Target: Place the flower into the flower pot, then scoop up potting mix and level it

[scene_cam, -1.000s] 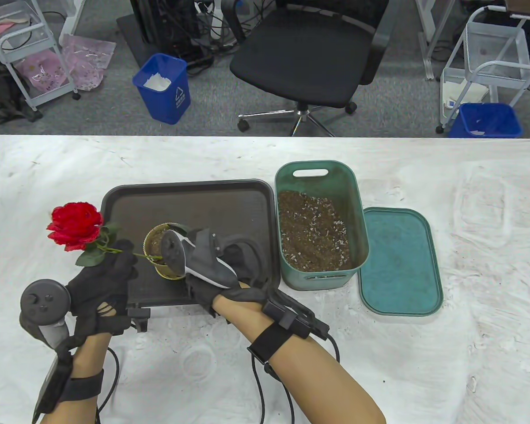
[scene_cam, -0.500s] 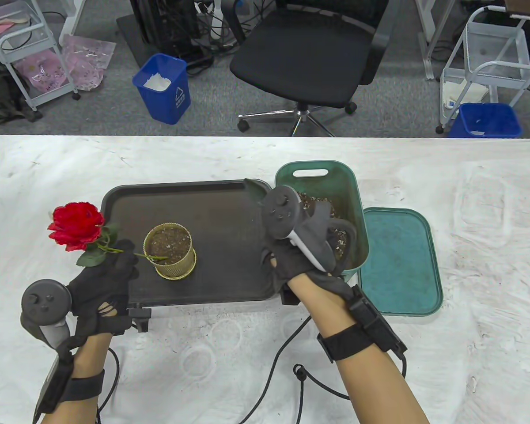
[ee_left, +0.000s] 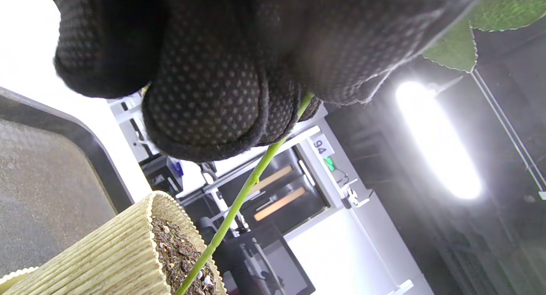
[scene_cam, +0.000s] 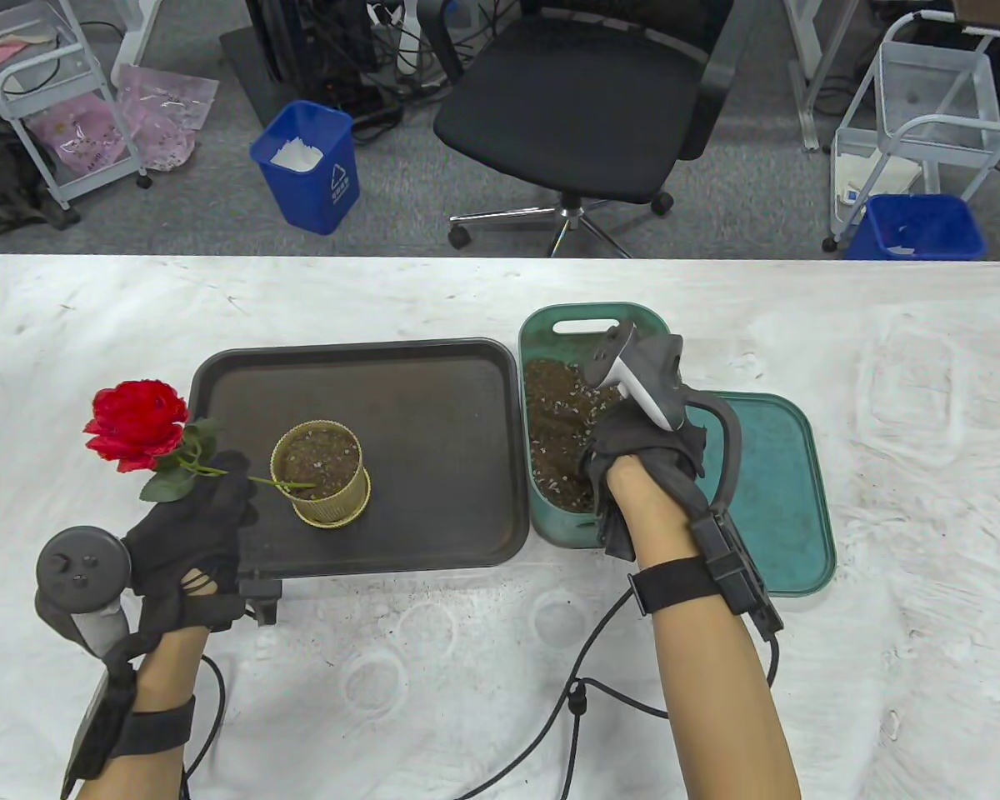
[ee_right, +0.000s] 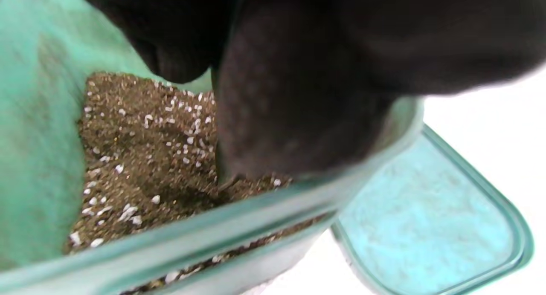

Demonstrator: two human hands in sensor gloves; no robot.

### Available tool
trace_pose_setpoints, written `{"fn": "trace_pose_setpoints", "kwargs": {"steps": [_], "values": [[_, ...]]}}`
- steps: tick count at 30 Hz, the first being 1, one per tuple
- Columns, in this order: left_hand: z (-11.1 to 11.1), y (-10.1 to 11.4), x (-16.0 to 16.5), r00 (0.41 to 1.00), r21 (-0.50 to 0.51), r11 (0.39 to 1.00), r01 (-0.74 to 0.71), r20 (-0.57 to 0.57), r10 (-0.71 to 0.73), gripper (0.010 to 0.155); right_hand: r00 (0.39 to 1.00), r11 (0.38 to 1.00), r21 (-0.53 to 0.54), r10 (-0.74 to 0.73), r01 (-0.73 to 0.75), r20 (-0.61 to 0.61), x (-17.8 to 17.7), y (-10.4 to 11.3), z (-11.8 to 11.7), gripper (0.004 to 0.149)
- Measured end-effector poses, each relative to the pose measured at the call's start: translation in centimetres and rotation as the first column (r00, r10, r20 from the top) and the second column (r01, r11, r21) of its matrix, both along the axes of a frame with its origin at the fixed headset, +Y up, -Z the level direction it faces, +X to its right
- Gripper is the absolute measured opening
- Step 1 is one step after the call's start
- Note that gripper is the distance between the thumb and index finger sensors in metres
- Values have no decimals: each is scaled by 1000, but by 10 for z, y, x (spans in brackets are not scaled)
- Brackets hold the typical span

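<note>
Our left hand (scene_cam: 187, 533) pinches the rose (scene_cam: 137, 425) stem, its tip planted in the flower pot (scene_cam: 321, 475). Our right hand (scene_cam: 646, 467) digs into the potting mix (scene_cam: 554, 425) bin (scene_cam: 596, 321), right of the pot; we cannot tell its fingers' curl.

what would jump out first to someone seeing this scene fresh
The red rose at the table's left stands out first; the left hand pinches its stem, which slants into the yellow pot on the dark tray. Next, the right hand reaches into the green bin of potting mix, its lid alongside.
</note>
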State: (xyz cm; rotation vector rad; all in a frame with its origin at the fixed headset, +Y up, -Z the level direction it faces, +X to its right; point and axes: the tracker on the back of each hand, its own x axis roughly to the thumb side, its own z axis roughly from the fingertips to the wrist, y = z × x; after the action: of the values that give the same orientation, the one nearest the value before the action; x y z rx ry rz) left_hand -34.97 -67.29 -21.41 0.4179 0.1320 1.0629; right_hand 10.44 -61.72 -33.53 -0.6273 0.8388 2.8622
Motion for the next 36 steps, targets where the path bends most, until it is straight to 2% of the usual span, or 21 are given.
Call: {"fn": "trace_pose_setpoints", "kwargs": {"steps": [5, 11, 15, 22, 24, 31, 36], "values": [[-1, -1, -2, 1000, -3, 1000, -3, -2, 3, 43, 994, 994, -15, -108, 109, 25, 4, -8, -7, 53], [-1, -1, -2, 1000, -4, 1000, -3, -7, 3, 43, 945, 949, -1, -315, 316, 90, 14, -21, -12, 54], [-1, -1, -3, 1000, -4, 1000, -3, -6, 3, 43, 872, 883, 20, -467, 469, 146, 18, -30, -15, 55], [-1, -1, -2, 1000, -3, 1000, -3, -5, 3, 43, 790, 811, 55, -581, 583, 197, 26, -40, -17, 55], [-1, -1, -2, 1000, -3, 1000, -1, -4, 1, 43, 747, 773, 79, -629, 629, 216, 29, -40, -16, 55], [-1, -1, -2, 1000, -2, 1000, -3, 1, 3, 43, 663, 704, 149, -707, 695, 246, 40, -35, -6, 54], [-1, -1, 0, 1000, 0, 1000, -4, 9, 4, 43, 564, 628, 230, -774, 744, 287, 48, -36, 5, 52]]}}
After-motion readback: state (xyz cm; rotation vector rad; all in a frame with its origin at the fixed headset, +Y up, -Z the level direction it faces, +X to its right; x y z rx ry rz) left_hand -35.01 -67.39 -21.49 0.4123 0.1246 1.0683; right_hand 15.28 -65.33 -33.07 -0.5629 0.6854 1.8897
